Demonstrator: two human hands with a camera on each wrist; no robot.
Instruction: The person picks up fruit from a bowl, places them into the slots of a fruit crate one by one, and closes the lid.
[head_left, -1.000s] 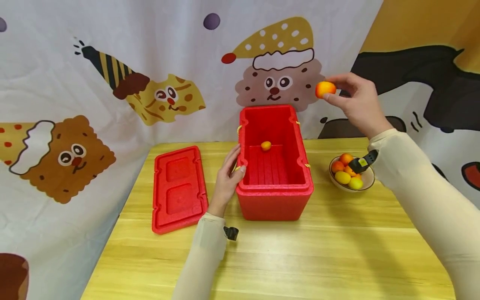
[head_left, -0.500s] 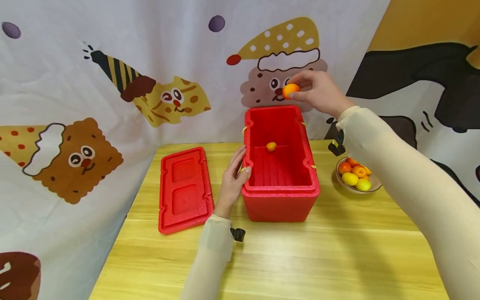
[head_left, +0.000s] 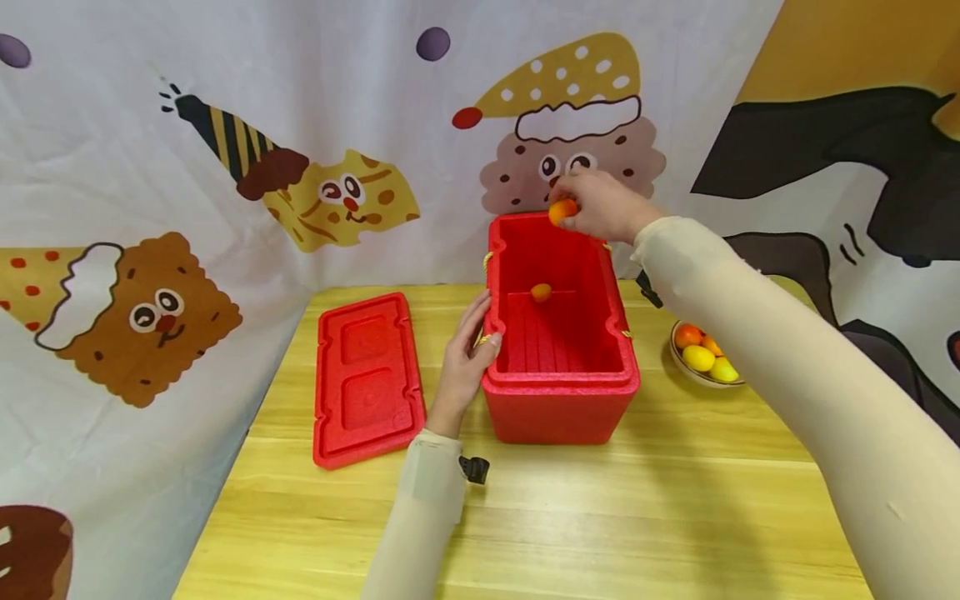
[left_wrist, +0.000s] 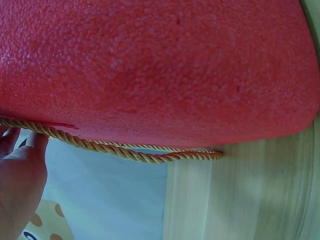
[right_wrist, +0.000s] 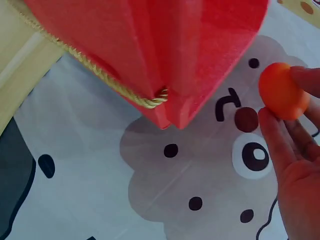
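Observation:
Above the far end of the red foam box (head_left: 561,400), my right hand (head_left: 607,204) pinches a small round orange-red fruit (head_left: 562,212) between thumb and fingers. The same fruit (right_wrist: 282,91) shows in the right wrist view, apart from the box wall. My left hand (head_left: 463,362) rests against the box's left side, its thumb on the rim and its fingers along the outside. In the left wrist view, that hand (left_wrist: 25,172) touches the wall beside a twisted gold rope (left_wrist: 120,151). Another small orange fruit (head_left: 541,292) lies on the box floor.
A flat red lid (head_left: 369,379) lies left of the box on the wooden table (head_left: 585,517). To the right stands a bowl (head_left: 686,367) of red, orange and yellow fruit, partly hidden by the right sleeve. A printed cloth (head_left: 420,167) hangs behind.
My right hand has carried the orange-red fruit leftward from near the bowl's side, then lower, over the box's far end. My left hand has stayed on the box.

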